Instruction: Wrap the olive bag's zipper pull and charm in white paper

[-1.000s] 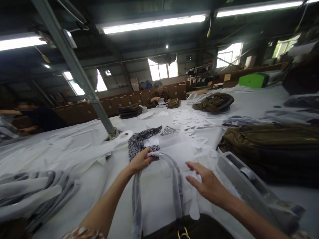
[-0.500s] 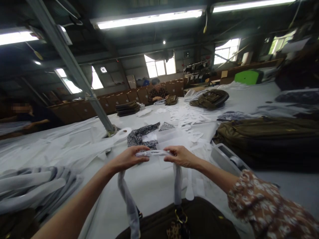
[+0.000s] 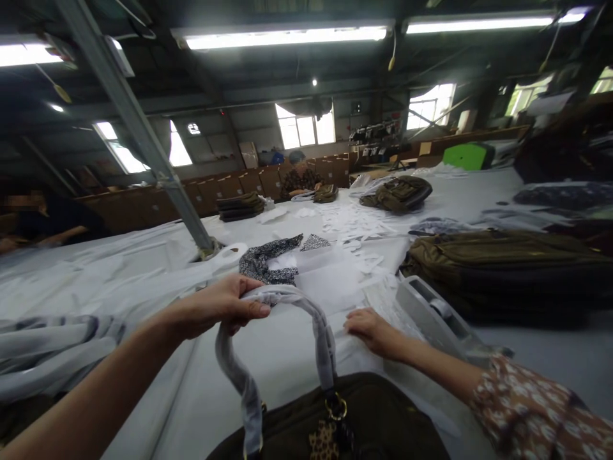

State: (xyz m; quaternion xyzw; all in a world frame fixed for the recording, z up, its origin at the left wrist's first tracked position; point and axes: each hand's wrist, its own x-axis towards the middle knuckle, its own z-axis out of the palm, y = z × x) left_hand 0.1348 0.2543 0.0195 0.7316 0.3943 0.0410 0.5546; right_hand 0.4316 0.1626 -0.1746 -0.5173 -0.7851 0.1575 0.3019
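Note:
My left hand (image 3: pixel 225 308) is closed round the left part of a bag handle (image 3: pixel 324 338) wrapped in white tissue-like paper. The handle arches up from a dark olive bag (image 3: pixel 387 415) at the bottom of the view. Gold rings (image 3: pixel 336 407) join it to the bag, and a leopard-print tag (image 3: pixel 324 439) hangs there. To the right of the handle, my right hand (image 3: pixel 376 333) is low over the white table with its fingers curled together. White paper strips (image 3: pixel 387 300) lie close to it. What its fingertips grip, if anything, is hidden.
A grey tape dispenser (image 3: pixel 431 316) stands right, before a large olive bag (image 3: pixel 498 268). Black-and-white patterned fabric (image 3: pixel 263 259) lies ahead. Wrapped handles (image 3: pixel 57 358) are piled left. A metal post (image 3: pixel 143 134) rises from the table. Co-workers sit far ahead and at left.
My right hand has let go of the wrapped handle and moved right and down to the table. My left hand still holds the handle, now arched, and has shifted left.

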